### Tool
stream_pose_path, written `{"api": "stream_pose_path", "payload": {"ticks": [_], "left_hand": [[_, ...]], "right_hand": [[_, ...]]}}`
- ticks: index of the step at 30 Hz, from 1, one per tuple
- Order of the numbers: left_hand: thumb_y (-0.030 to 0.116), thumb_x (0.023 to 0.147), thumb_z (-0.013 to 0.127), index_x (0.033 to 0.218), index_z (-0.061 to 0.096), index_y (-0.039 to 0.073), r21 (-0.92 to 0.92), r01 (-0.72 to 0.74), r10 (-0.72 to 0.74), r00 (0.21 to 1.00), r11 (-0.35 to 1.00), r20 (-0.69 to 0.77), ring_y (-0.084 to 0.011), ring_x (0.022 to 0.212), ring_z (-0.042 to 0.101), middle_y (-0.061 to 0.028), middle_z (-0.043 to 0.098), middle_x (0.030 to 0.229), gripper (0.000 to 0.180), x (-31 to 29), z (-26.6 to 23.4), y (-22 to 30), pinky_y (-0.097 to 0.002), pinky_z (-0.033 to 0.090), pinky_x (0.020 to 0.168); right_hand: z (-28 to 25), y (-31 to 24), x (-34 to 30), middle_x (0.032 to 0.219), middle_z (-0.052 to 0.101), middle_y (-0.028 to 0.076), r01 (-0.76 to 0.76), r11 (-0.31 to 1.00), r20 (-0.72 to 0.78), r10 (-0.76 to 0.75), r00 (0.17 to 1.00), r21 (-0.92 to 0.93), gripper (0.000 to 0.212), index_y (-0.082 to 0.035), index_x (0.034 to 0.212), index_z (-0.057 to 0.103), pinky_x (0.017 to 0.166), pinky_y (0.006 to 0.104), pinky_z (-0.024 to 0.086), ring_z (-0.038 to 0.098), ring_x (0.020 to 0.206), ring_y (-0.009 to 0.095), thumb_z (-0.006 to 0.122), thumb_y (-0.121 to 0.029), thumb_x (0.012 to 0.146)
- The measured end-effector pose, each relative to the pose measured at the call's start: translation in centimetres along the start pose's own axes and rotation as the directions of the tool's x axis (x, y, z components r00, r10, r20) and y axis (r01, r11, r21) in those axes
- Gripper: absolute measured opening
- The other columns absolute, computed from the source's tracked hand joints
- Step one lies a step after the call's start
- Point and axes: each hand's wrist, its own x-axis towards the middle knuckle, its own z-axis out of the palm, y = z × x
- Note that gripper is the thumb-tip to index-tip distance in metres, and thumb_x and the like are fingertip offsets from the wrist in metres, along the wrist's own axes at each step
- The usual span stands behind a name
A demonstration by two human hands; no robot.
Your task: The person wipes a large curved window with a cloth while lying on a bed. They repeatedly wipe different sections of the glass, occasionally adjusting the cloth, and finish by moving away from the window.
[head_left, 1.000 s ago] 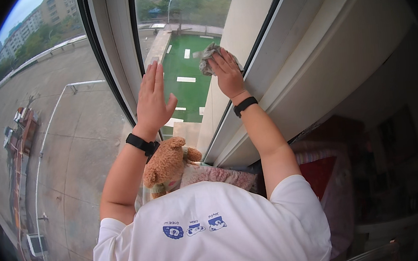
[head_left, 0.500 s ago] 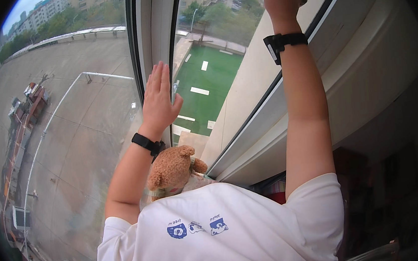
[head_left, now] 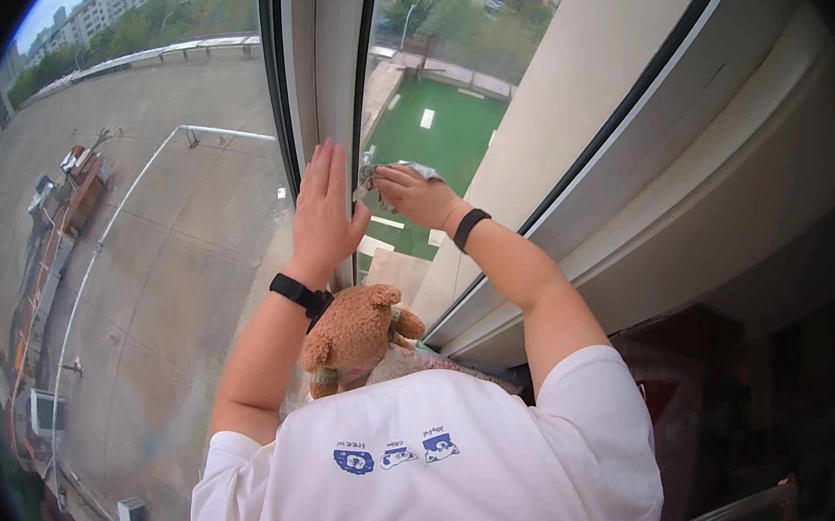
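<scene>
My left hand [head_left: 325, 219] lies flat against the white window frame post [head_left: 324, 69], fingers stretched upward and thumb out to the side. Just right of it, my right hand [head_left: 420, 198] presses a crumpled grey-white cloth [head_left: 426, 170] to the window pane [head_left: 457, 41]. The fingers close over the cloth, whose edges stick out above and to the left of them. Whether it is fabric or paper I cannot tell for sure. Below my left wrist sits a brown teddy bear [head_left: 353, 325], its lower part partly hidden by my white shirt.
A second pane shows a grey flat roof [head_left: 181, 203] with pipes outside on the left. Beyond the right pane are a green surface [head_left: 459, 121] and a pale outer wall [head_left: 608, 51]. The window's right frame [head_left: 626, 130] runs diagonally beside my right arm.
My right hand has come down from the top of the pane, and leftward, to beside my left hand, with the cloth in it. The left hand stays on the post.
</scene>
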Motion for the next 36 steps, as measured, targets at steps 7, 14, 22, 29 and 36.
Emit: {"api": "stream_pose_path", "payload": {"ticks": [7,14,22,29,36], "left_hand": [[0.010,0.078,0.066,0.150,0.026,-0.003,0.023,-0.023,0.024,0.999,0.999,-0.044,-0.0390,0.145,0.028,-0.0219,0.029,0.156,0.084,0.7,-1.3,0.0,-0.0445,0.028,0.117],[0.009,0.079,0.065,0.152,0.025,-0.002,-0.003,-0.040,0.040,0.997,0.999,-0.062,-0.0388,0.144,0.030,-0.0220,0.028,0.156,0.084,0.9,-1.8,-0.9,-0.0437,0.030,0.116],[0.007,0.080,0.062,0.148,0.029,-0.006,-0.068,0.042,-0.041,0.999,0.997,0.027,-0.0417,0.140,0.036,-0.0250,0.033,0.153,0.077,-2.7,0.6,-2.2,-0.0446,0.034,0.114],[0.007,0.079,0.059,0.147,0.029,-0.007,-0.075,0.085,-0.077,0.992,0.994,0.100,-0.0427,0.140,0.034,-0.0264,0.033,0.151,0.076,-5.3,2.5,-1.8,-0.0482,0.031,0.115],[0.007,0.079,0.063,0.149,0.026,-0.006,-0.027,0.071,-0.069,0.993,0.997,0.093,-0.0411,0.141,0.032,-0.0243,0.031,0.154,0.080,-4.8,2.5,-0.3,-0.0446,0.030,0.116]], "right_hand": [[-16.6,3.4,12.0,0.127,0.060,0.000,0.081,0.844,-0.287,-0.268,0.920,-0.530,0.023,-0.011,0.104,0.070,0.105,0.0346,0.044,0.053,0.125,0.022,0.060,-0.012,0.083],[-19.8,2.9,17.1,0.123,0.063,0.012,-0.170,0.926,-0.601,-0.072,0.796,-0.336,0.020,-0.004,0.105,0.070,0.105,0.0445,0.042,0.054,0.123,0.032,0.060,-0.011,0.090],[-6.9,1.2,9.5,0.126,0.062,0.002,-0.156,0.916,-0.450,-0.030,0.893,-0.371,0.025,-0.011,0.105,0.071,0.107,0.0384,0.043,0.053,0.127,0.022,0.060,-0.010,0.083],[10.1,-7.7,-7.5,0.136,0.054,0.004,-0.220,0.975,0.147,0.224,0.964,-0.044,0.031,-0.007,0.119,0.065,0.107,0.0383,0.043,0.048,0.131,0.022,0.057,-0.013,0.089],[2.0,-2.4,-5.2,0.129,0.059,0.005,-0.086,0.996,-0.035,0.086,0.996,-0.004,0.031,-0.005,0.118,0.065,0.104,0.0358,0.046,0.056,0.122,0.022,0.062,-0.012,0.088]]}}
